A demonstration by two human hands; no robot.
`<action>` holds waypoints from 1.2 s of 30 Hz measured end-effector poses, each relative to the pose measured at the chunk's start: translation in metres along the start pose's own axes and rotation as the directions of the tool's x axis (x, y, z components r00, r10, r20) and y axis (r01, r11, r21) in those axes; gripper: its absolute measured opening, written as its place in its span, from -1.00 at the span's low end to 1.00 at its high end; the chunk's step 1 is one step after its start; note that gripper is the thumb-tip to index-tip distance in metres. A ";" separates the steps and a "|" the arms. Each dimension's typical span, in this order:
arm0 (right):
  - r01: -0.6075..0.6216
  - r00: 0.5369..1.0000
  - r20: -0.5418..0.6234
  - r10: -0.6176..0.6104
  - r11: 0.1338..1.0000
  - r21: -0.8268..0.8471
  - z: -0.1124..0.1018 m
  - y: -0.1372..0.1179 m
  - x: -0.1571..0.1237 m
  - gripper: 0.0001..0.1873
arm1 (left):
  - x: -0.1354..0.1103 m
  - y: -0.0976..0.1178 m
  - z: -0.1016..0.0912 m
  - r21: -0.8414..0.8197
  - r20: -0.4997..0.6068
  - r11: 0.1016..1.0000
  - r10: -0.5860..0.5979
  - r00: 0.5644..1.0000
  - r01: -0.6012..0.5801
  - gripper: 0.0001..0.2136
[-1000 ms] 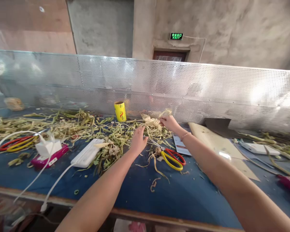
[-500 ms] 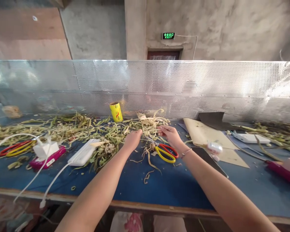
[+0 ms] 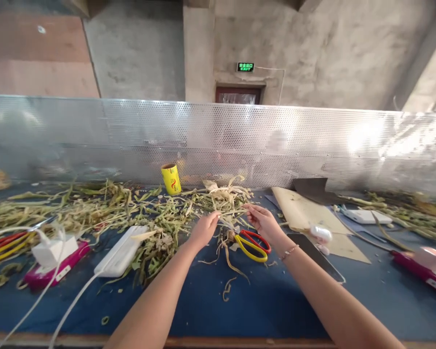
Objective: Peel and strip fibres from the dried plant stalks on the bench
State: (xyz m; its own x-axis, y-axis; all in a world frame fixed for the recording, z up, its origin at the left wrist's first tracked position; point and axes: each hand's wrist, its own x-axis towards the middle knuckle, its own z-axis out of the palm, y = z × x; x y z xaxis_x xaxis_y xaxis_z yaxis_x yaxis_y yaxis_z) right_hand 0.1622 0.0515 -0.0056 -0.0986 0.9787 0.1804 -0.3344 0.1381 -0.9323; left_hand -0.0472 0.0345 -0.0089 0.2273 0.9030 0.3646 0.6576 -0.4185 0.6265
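My left hand (image 3: 204, 228) and my right hand (image 3: 262, 220) are both over a heap of dry, pale leaf strips (image 3: 225, 194) on the blue tabletop (image 3: 261, 295). Each hand pinches an end of a thin strip that runs between them. Right under my right hand lie scissors with red and yellow handles (image 3: 252, 243). A yellow roll (image 3: 170, 178) stands upright behind the heap, against the perforated metal screen (image 3: 218, 140).
More green and dry stems (image 3: 94, 203) spread to the left. A white power strip (image 3: 121, 249), a white charger on a pink device (image 3: 51, 261) and another pair of scissors (image 3: 3, 241) lie left. Brown paper (image 3: 312, 215), a dark phone (image 3: 318, 257) and a pink object (image 3: 421, 269) lie right.
Both hands have drawn back from the far heap toward me, and a thin strip now runs between them. The camera has tilted, so the table sits lower in view.
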 end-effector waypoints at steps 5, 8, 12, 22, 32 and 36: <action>0.137 0.989 0.084 -0.121 0.963 -0.234 0.015 0.005 -0.005 -0.40 | 0.001 0.006 0.005 -0.158 -0.029 0.987 -0.040 0.999 0.035 -0.68; 0.021 0.990 0.139 0.032 0.932 -0.362 0.027 0.013 -0.007 -0.56 | 0.000 0.010 0.008 -0.156 -0.039 0.988 -0.026 0.999 0.019 -0.72; 0.070 0.982 0.182 0.049 0.803 -0.592 0.032 0.019 -0.012 -0.74 | 0.001 0.011 0.012 -0.207 -0.024 0.978 0.024 0.999 -0.028 -0.77; 0.436 0.888 0.445 -0.116 0.519 -0.735 0.013 0.010 -0.016 -0.67 | 0.007 0.015 0.012 -0.677 0.088 0.687 -0.280 0.956 0.264 -0.80; 0.414 0.910 0.397 -0.120 0.321 -0.852 0.006 0.004 -0.017 -0.67 | 0.004 0.018 -0.011 -0.830 0.350 0.346 -0.289 0.891 0.438 -0.88; 0.430 0.897 0.367 -0.245 0.296 -0.853 0.010 0.001 -0.018 -0.70 | 0.004 0.017 -0.009 -0.848 0.314 0.366 -0.237 0.919 0.384 -0.94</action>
State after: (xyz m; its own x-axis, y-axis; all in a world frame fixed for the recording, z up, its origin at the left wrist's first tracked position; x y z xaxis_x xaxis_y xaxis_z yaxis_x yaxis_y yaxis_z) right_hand 0.1541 0.0326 -0.0065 -0.3506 0.7884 0.5055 0.6582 0.5914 -0.4659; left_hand -0.0420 0.0299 0.0097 0.2792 0.9598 -0.0294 -0.2814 0.1111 0.9531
